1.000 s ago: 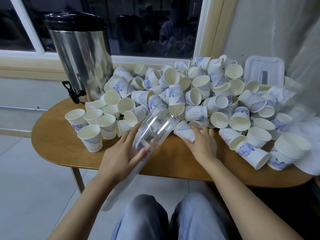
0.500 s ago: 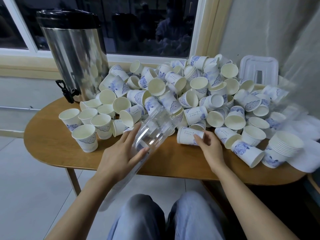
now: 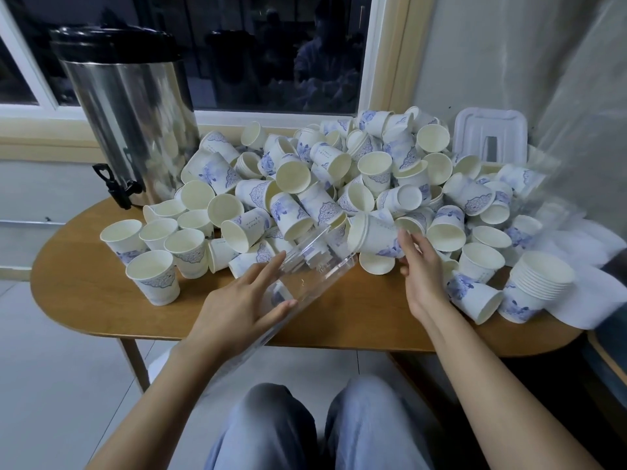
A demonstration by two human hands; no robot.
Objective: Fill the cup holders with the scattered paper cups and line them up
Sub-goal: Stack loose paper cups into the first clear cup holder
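A large heap of white paper cups with blue prints [image 3: 325, 184] covers the back and right of the oval wooden table [image 3: 88, 300]. My left hand [image 3: 241, 310] grips a clear plastic cup holder tube [image 3: 315, 269], tilted with its open mouth toward the heap. My right hand [image 3: 419, 266] holds a paper cup [image 3: 373, 237] on its side, its mouth facing left, just above and right of the tube's mouth. A nested stack of cups [image 3: 536, 286] stands at the right.
A steel drinks urn [image 3: 132, 120] with a black tap stands at the back left. Several upright cups [image 3: 159, 245] stand left of the tube. A white plastic lid [image 3: 488, 134] leans at the back right. Clear plastic wrap and white paper [image 3: 576, 239] lie at the right edge.
My right hand has lifted a cup off the table front and carried it up and left toward the tube's mouth. The left hand keeps hold of the tube.
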